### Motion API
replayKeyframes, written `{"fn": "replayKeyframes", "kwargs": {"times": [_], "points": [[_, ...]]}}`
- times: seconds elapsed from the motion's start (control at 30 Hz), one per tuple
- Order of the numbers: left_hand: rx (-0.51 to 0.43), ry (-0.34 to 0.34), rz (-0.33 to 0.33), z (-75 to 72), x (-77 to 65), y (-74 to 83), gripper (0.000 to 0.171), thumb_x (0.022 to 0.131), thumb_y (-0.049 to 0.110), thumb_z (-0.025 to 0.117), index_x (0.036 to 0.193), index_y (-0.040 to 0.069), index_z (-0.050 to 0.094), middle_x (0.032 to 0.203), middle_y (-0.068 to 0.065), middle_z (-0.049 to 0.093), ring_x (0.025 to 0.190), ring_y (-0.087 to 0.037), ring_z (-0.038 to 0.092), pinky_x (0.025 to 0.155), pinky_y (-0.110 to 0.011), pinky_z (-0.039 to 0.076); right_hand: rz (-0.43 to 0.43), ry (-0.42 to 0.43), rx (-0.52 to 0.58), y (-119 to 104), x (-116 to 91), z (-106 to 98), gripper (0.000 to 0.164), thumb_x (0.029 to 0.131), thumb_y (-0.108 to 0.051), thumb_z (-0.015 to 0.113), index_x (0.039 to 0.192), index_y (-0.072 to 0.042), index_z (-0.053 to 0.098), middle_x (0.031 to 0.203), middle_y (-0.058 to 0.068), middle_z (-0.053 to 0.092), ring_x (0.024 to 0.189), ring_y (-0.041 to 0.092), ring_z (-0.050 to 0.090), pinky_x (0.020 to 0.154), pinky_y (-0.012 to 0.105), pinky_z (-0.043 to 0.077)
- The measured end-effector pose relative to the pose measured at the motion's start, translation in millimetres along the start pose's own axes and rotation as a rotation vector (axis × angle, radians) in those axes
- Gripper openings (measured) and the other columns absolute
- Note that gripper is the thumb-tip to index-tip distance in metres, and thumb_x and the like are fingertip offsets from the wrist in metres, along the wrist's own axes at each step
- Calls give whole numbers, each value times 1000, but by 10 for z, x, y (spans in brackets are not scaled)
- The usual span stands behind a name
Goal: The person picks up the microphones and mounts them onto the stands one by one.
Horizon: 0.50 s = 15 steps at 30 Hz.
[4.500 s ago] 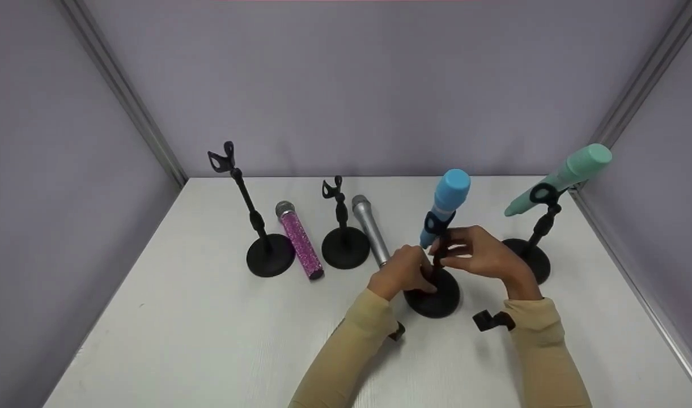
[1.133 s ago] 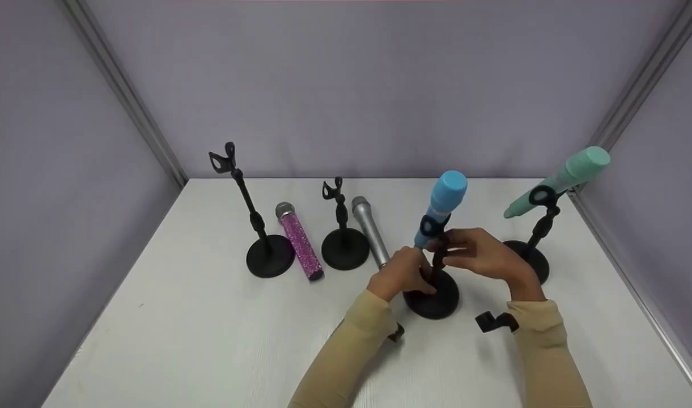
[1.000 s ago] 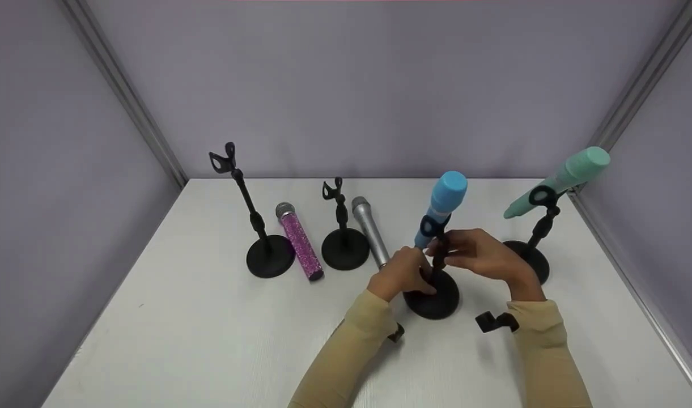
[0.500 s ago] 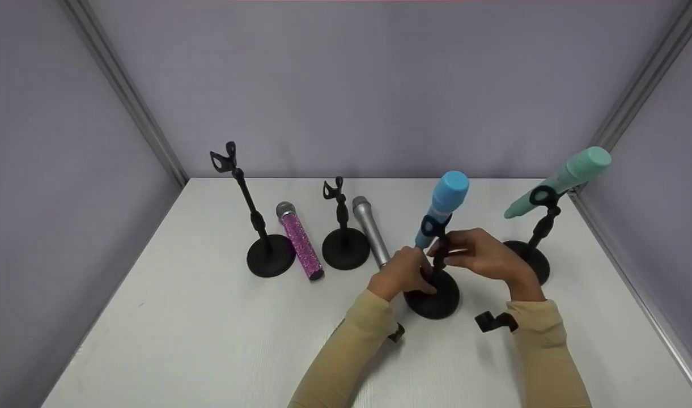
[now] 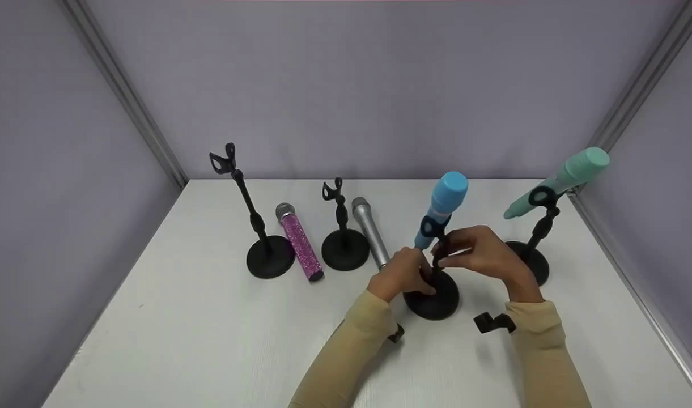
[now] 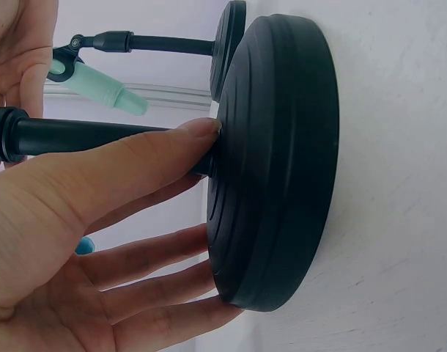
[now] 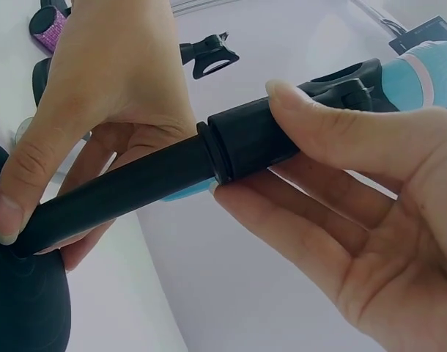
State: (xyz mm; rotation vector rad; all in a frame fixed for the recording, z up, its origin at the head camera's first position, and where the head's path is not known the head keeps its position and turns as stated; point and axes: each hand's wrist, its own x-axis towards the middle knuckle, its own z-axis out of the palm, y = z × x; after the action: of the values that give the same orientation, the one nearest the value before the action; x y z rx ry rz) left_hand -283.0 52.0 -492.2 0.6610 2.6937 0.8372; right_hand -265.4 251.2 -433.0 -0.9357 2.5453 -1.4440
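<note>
A black microphone stand (image 5: 432, 303) stands upright on the white table, with a blue microphone (image 5: 449, 192) tilted in its clip. My left hand (image 5: 401, 273) holds the stand low down, its thumb at the foot of the pole and its fingers against the round base (image 6: 282, 169). Higher up, my right hand (image 5: 482, 256) pinches the thick collar (image 7: 253, 139) of the pole between thumb and fingers. In the head view, fingers cover part of the pole. To the right, a mint-green microphone (image 5: 567, 178) leans in the clip of another stand (image 5: 530, 258).
At the left stands a tall stand with a vacant clip (image 5: 269, 256); a pink glitter microphone (image 5: 300, 243) lies beside it. A shorter stand (image 5: 346, 249) and a silver microphone (image 5: 371, 229) are nearer the middle. Walls close off the back and sides of the table (image 5: 181, 340).
The blue microphone has shifted slightly left since the oldest frame. My right hand's fingers have changed position a little on the collar. My left hand stays at the base.
</note>
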Motion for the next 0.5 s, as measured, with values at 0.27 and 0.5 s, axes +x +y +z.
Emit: {"fn": "replayKeyframes", "kwargs": {"times": [0.27, 0.5], "points": [[-1, 7, 2, 0, -6, 6, 21, 76, 24, 94, 87, 11, 82, 84, 4, 76, 70, -4, 62, 61, -19, 50, 9, 80, -46, 3, 15, 28, 19, 79, -6, 88, 96, -11, 80, 89, 8, 80, 82, 7, 75, 76, 31, 62], [-6, 8, 11, 5, 3, 0, 21, 76, 24, 94, 87, 11, 82, 82, 5, 76, 68, -4, 59, 60, -18, 48, 22, 34, -33, -1, 4, 8, 19, 84, -12, 85, 102, -12, 78, 98, 8, 79, 90, 10, 75, 85, 27, 60]]}}
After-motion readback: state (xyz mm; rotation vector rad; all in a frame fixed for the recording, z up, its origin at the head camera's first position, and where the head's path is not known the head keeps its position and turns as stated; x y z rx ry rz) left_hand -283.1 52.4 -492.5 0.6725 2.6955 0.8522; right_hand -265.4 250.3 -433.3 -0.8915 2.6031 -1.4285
